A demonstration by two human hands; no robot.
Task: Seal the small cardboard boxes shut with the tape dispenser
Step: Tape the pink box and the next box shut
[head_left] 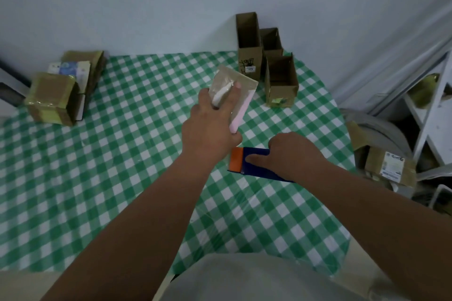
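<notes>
The left hand holds a small box above the checked table, near its middle. The fingers wrap over the box's top face, one fingertip showing near the far edge, while the thumb sits under the pink side at the near end. The box tilts, its far end raised.

Just below and to the right, the right hand grips the blue tape dispenser, fingers curled over its body and the thumb pressed along its side. The dispenser's orange end points left, just short of the left wrist and under the held box's near corner.

Three open boxes stand at the table's far edge. Taped boxes are stacked at the far left.
</notes>
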